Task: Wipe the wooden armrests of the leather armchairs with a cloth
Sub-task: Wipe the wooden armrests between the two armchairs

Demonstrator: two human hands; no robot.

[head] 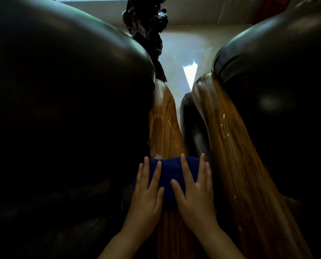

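A dark blue cloth [170, 172] lies across the glossy wooden armrest [163, 124] of the left black leather armchair [62, 109]. My left hand [146, 193] presses flat on the cloth's left part, fingers spread. On the cloth's right part my right hand [195, 191] also lies flat with fingers apart, its outer fingers close to the second wooden armrest [236, 156], which belongs to the right leather armchair [279, 81]. Both armrests run away from me, side by side, with a narrow gap between them.
A dark gnarled carved piece [146, 25] stands beyond the left chair. Pale shiny floor [184, 53] shows between the chairs, with a bright reflection. The bulging leather cushions close in tightly on both sides.
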